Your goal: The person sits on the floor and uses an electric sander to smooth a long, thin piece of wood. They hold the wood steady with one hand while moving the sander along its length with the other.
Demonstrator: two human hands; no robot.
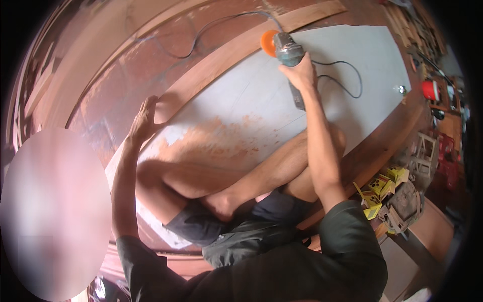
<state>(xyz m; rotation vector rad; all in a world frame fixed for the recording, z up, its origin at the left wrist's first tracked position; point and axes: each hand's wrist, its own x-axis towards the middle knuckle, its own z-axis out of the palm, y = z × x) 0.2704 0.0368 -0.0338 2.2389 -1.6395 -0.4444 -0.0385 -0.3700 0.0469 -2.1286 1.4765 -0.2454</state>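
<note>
My right hand (pixel 302 73) is wrapped round the body of a dark grey-green angle grinder (pixel 290 52). An orange disc (pixel 269 44) is on the grinder's left side, beside a long wooden plank (pixel 221 65). This plank lies slantwise along the far edge of a white sheet (pixel 241 83). At the plank's nearer left end, my left hand (pixel 145 118) grips it, fingers over the far edge and thumb on the near side. A dark cord (pixel 193 45) runs from the grinder. Brown wood dust (pixel 216 133) is scattered over the sheet in front of my crossed legs.
Reddish floor tiles (pixel 115 90) and wide boards (pixel 95 45) lie beyond the plank. A dark brown board (pixel 387 133) borders the sheet at right. Yellow boxes (pixel 382 186), a small pale stool (pixel 425 153) and a red container (pixel 430 90) stand farther right. A blurred oval covers the lower left.
</note>
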